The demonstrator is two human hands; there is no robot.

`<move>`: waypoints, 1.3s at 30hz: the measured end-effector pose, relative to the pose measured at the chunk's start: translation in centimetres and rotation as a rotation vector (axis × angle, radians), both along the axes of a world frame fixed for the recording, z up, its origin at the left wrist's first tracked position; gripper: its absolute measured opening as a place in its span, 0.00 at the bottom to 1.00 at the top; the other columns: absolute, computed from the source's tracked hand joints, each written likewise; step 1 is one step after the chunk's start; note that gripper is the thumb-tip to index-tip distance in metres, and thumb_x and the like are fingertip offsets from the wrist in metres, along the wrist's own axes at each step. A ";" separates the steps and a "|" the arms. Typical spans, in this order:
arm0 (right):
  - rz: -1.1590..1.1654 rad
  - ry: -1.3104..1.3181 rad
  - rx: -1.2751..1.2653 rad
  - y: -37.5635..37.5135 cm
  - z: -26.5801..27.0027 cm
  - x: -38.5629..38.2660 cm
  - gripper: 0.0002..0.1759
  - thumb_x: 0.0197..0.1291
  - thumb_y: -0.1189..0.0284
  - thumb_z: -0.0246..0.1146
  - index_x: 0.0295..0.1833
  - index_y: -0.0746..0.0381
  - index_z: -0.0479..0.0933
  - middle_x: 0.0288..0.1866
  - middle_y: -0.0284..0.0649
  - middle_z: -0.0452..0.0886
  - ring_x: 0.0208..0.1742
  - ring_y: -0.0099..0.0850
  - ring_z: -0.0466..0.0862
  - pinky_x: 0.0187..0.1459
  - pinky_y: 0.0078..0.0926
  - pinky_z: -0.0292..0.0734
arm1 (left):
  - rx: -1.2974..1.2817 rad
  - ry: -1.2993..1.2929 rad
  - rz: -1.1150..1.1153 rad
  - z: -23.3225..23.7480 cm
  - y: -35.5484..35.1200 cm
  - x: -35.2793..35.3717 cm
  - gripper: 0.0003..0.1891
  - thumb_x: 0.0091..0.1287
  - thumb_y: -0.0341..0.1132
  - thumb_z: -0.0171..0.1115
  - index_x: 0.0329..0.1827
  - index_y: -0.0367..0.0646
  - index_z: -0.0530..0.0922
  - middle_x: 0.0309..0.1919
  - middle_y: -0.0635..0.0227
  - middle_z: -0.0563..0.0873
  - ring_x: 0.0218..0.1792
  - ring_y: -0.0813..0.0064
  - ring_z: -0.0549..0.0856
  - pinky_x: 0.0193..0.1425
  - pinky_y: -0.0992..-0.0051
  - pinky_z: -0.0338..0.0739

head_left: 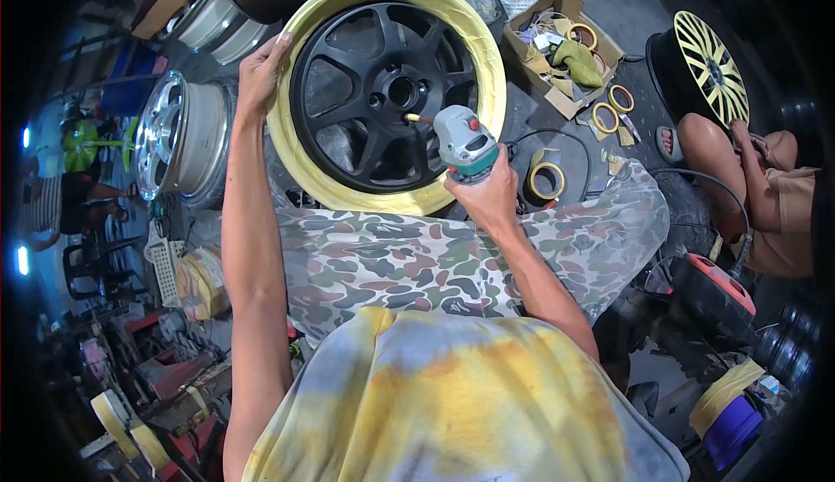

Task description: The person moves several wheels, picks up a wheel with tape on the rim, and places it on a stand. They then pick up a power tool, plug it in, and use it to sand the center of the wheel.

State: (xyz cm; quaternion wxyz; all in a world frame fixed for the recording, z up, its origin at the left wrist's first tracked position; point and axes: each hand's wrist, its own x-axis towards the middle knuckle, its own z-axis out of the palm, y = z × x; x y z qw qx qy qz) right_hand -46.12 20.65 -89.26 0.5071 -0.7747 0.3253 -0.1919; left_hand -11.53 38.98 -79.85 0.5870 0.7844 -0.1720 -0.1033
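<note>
Black wheel: metal, spokes matt and smooth.
Masking tape over its rim: yellow paper, matt, creased.
Rotary tool: grey-green plastic casing, slight sheen.
Camouflage cloth: woven, matt.
Chrome wheel: polished metal, glossy.
Cardboard box: brown, matt.
Tape roll: yellow paper, matt.

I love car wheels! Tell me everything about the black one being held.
The wheel has matte black spokes around a hub with bolt holes. Yellowish tape covers its rim. It stands on edge by camouflage trousers. The left hand grips its upper rim; the tool in the right hand points at a spoke.
</note>
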 end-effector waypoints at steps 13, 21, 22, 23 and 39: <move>0.026 -0.042 0.003 0.4 -0.1 -0.4 0.38 0.41 0.65 0.79 0.56 0.71 0.70 0.42 0.57 0.86 0.45 0.54 0.88 0.49 0.46 0.81 | -0.015 -0.009 0.005 -0.3 0.2 0.4 0.22 0.72 0.46 0.71 0.59 0.36 0.86 0.46 0.69 0.89 0.45 0.81 0.83 0.51 0.81 0.76; 0.045 0.022 -0.039 0.3 -0.9 -0.6 0.42 0.39 0.65 0.80 0.58 0.70 0.68 0.45 0.59 0.85 0.48 0.57 0.86 0.50 0.47 0.81 | -0.028 -0.006 0.009 -0.1 0.2 0.2 0.22 0.72 0.45 0.71 0.58 0.35 0.87 0.45 0.69 0.89 0.43 0.81 0.84 0.50 0.81 0.77; 0.039 0.009 -0.052 0.4 -0.9 -0.6 0.40 0.40 0.65 0.79 0.57 0.70 0.69 0.44 0.59 0.85 0.47 0.57 0.87 0.50 0.47 0.81 | -0.032 -0.025 0.013 -0.1 0.2 0.2 0.22 0.72 0.45 0.71 0.57 0.35 0.87 0.45 0.69 0.89 0.43 0.81 0.84 0.49 0.81 0.77; 0.034 -0.004 -0.065 0.4 -0.9 -0.6 0.38 0.41 0.65 0.78 0.55 0.70 0.69 0.42 0.58 0.86 0.45 0.56 0.88 0.49 0.47 0.81 | -0.052 -0.018 0.020 -0.1 0.2 0.1 0.21 0.72 0.45 0.71 0.57 0.35 0.87 0.44 0.69 0.90 0.42 0.82 0.84 0.48 0.81 0.77; 0.023 -0.025 -0.036 0.3 -0.2 -0.2 0.38 0.41 0.64 0.78 0.56 0.70 0.70 0.42 0.58 0.87 0.45 0.56 0.88 0.50 0.46 0.81 | -0.025 0.008 0.025 0.3 0.3 -0.5 0.21 0.72 0.44 0.71 0.57 0.35 0.87 0.44 0.70 0.89 0.41 0.83 0.84 0.48 0.82 0.77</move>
